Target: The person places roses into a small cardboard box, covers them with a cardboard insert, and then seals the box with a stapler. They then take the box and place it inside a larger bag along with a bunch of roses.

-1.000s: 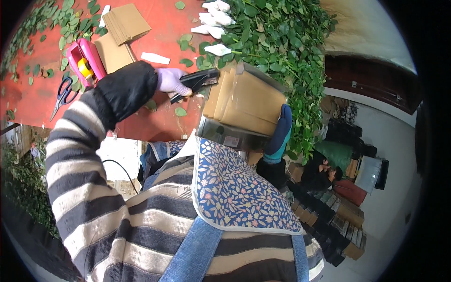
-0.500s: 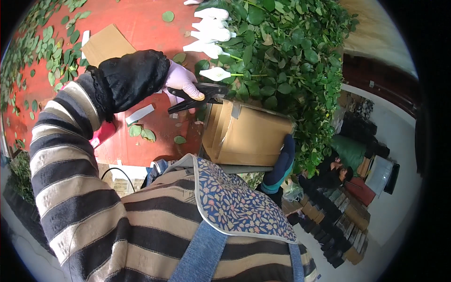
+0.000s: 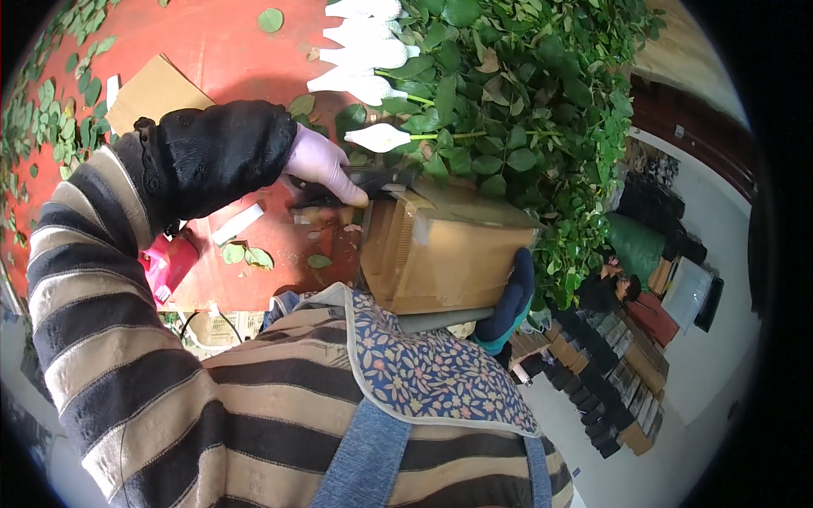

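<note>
My left hand, in a lavender glove, is closed on a black stapler, which sits against the upper-left corner of a folded cardboard packet. Tape shows on the cardboard, and a grey surface shows beneath it. My right hand, in a navy and teal glove, grips the packet's right side, with its fingers partly hidden behind it. A pink tape dispenser and a white strip lie on the red table, left of the packet.
Several white-sleeved flower buds lie along a large heap of leafy stems. A cardboard sheet and loose leaves are at the upper left. Another person is at the right, near stacked boxes on the floor.
The view has shifted over the table. The stapler has tilted and moved onto the packet's corner with my left hand. The packet now shows more of its taped face.
</note>
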Demonstrator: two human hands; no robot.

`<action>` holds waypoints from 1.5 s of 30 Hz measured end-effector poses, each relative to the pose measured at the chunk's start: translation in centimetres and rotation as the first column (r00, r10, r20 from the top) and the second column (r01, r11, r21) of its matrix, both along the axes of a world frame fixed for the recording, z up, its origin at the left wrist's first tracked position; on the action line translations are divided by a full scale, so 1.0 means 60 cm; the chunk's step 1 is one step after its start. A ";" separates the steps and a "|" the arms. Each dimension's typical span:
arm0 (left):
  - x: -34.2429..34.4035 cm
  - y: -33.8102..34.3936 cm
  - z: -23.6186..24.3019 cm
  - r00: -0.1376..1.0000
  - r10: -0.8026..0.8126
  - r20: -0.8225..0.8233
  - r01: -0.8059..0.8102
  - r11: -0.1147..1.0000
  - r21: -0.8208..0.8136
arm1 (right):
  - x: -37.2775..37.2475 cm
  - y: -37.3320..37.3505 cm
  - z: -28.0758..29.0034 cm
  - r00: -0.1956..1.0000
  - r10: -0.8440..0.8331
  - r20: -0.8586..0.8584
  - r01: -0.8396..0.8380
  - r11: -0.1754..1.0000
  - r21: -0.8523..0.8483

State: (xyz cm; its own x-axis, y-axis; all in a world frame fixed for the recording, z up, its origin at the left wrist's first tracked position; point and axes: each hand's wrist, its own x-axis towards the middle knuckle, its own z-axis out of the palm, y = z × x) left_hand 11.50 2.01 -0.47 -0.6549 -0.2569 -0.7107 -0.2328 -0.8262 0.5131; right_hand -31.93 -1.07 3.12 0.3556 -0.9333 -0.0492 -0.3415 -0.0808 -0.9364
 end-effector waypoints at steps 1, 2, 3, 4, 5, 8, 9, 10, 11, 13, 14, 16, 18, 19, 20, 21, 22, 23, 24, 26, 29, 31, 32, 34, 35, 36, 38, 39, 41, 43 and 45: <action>-0.005 -0.002 0.013 0.997 -0.055 0.056 0.059 0.995 -0.085 | 0.006 -0.005 0.001 1.000 0.004 0.021 -0.004 1.000 -0.010; -0.011 0.005 0.020 0.995 -0.047 0.092 0.056 0.994 -0.092 | 0.009 -0.010 0.003 1.000 0.001 0.025 -0.001 1.000 -0.016; -0.015 0.015 0.021 0.991 -0.041 0.128 0.054 0.994 -0.098 | 0.011 -0.016 0.005 0.999 0.032 0.017 -0.031 0.999 -0.013; -0.014 0.008 0.015 0.988 -0.099 0.118 0.108 0.992 -0.071 | 0.014 -0.018 0.004 0.999 0.033 0.019 -0.032 0.999 -0.027; -0.019 0.002 0.017 0.989 -0.085 0.122 0.096 0.991 -0.094 | 0.014 -0.009 0.008 0.999 -0.037 0.018 0.037 0.998 -0.053; -0.018 0.041 -0.044 0.982 0.184 -0.042 -0.187 0.979 -0.087 | 0.010 -0.018 -0.014 0.994 -0.079 0.076 0.070 0.992 0.105; -0.023 0.055 -0.039 0.967 0.252 -0.035 -0.255 0.958 -0.129 | 0.005 -0.029 -0.022 0.991 -0.085 0.100 0.069 0.986 0.150; -0.012 0.080 -0.052 0.949 0.316 -0.009 -0.311 0.927 -0.208 | 0.007 -0.041 -0.035 0.987 -0.085 0.138 0.057 0.980 0.190; -0.007 0.096 -0.067 0.927 0.374 -0.006 -0.361 0.889 -0.281 | 0.012 -0.049 -0.043 0.987 -0.056 0.151 0.036 0.991 0.131; -0.015 0.104 -0.011 0.785 0.614 -0.081 -0.602 0.725 -0.334 | 0.023 -0.067 -0.060 0.988 0.036 0.148 -0.024 0.996 -0.085; -0.017 0.103 0.008 0.783 0.617 -0.081 -0.598 0.711 -0.369 | 0.027 -0.068 -0.075 0.978 -0.013 0.210 0.021 0.999 -0.036; -0.106 0.047 0.068 0.824 0.509 -0.251 -0.519 0.499 -0.693 | 0.045 -0.072 -0.088 0.975 -0.049 0.216 0.047 0.999 0.015; -0.164 -0.024 0.071 0.916 0.364 -0.172 -0.300 0.331 -0.895 | 0.064 -0.088 -0.091 0.989 -0.022 0.143 0.039 0.993 -0.116; -0.198 -0.039 0.062 0.913 0.386 -0.131 -0.287 0.380 -0.879 | 0.076 -0.089 -0.092 0.985 -0.037 0.166 0.058 0.991 -0.121; -0.233 -0.040 0.030 0.838 0.541 -0.071 -0.297 0.343 -0.891 | 0.091 -0.089 -0.095 0.989 -0.017 0.150 0.037 0.990 -0.137; -0.250 -0.037 -0.013 0.732 0.681 -0.028 -0.307 0.293 -0.905 | 0.105 -0.093 -0.095 0.992 0.004 0.125 0.016 0.987 -0.160; -0.245 -0.034 -0.050 0.697 0.712 -0.083 -0.352 0.240 -0.905 | 0.113 -0.099 -0.107 0.998 0.030 0.061 -0.006 0.932 -0.363; -0.239 -0.028 -0.067 0.650 0.747 -0.136 -0.395 0.179 -0.901 | 0.129 -0.102 -0.066 0.998 0.038 -0.046 -0.056 0.870 -0.490; -0.243 -0.023 -0.064 0.569 0.790 -0.228 -0.580 0.189 -0.792 | 0.145 -0.097 -0.032 0.987 0.117 -0.106 -0.155 0.839 -0.521; -0.226 -0.017 -0.058 0.605 0.763 -0.228 -0.687 0.355 -0.634 | 0.179 -0.069 -0.013 0.952 0.251 -0.174 -0.300 0.875 -0.380; -0.194 -0.013 -0.121 0.432 0.843 -0.319 -0.872 0.301 -0.387 | 0.256 -0.060 -0.080 0.958 0.255 -0.134 -0.288 0.860 -0.421; -0.180 -0.018 -0.106 0.531 0.779 -0.332 -0.800 0.332 -0.499 | 0.265 -0.075 -0.078 0.919 0.389 -0.058 -0.392 0.893 -0.220; -0.188 -0.022 -0.083 0.537 0.764 -0.357 -0.786 0.300 -0.540 | 0.269 -0.076 -0.085 0.913 0.380 -0.150 -0.405 0.891 -0.206; -0.178 -0.034 -0.069 0.666 0.675 -0.318 -0.629 0.279 -0.726 | 0.250 -0.115 -0.120 0.842 0.535 0.071 -0.539 0.840 0.065; -0.157 -0.037 -0.082 0.764 0.603 -0.231 -0.466 0.267 -0.844 | 0.245 -0.141 -0.176 0.761 0.568 0.314 -0.631 0.761 0.152; -0.168 -0.038 -0.083 0.754 0.602 -0.261 -0.409 0.119 -0.905 | 0.229 -0.161 -0.152 0.817 0.529 0.228 -0.574 0.781 0.246; -0.179 -0.055 -0.029 0.777 0.557 0.294 0.345 0.014 -0.938 | 0.170 -0.187 -0.136 0.874 0.211 0.437 -0.421 0.777 0.468; -0.181 -0.058 -0.021 0.598 0.553 0.580 0.688 0.016 -0.725 | 0.155 -0.199 -0.143 0.858 0.102 0.503 -0.369 0.804 0.466; -0.187 -0.051 -0.036 0.582 0.597 0.553 0.654 0.060 -0.754 | 0.120 -0.230 -0.142 0.877 0.109 0.468 -0.269 0.919 0.288; -0.180 -0.039 -0.046 0.619 0.615 0.488 0.602 0.026 -0.798 | 0.089 -0.236 -0.058 0.906 0.222 0.361 -0.359 0.856 0.372; -0.193 -0.035 -0.049 0.638 0.646 0.419 0.548 0.002 -0.836 | 0.042 -0.236 -0.014 0.897 0.306 0.320 -0.424 0.800 0.424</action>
State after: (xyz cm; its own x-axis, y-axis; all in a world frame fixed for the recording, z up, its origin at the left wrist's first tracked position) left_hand -0.10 -0.12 -3.39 -0.1741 -0.9660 0.1910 -0.8788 0.2400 0.4124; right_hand -29.43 -15.22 2.27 0.7209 -0.6128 -0.3238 -0.1539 0.3139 -0.9369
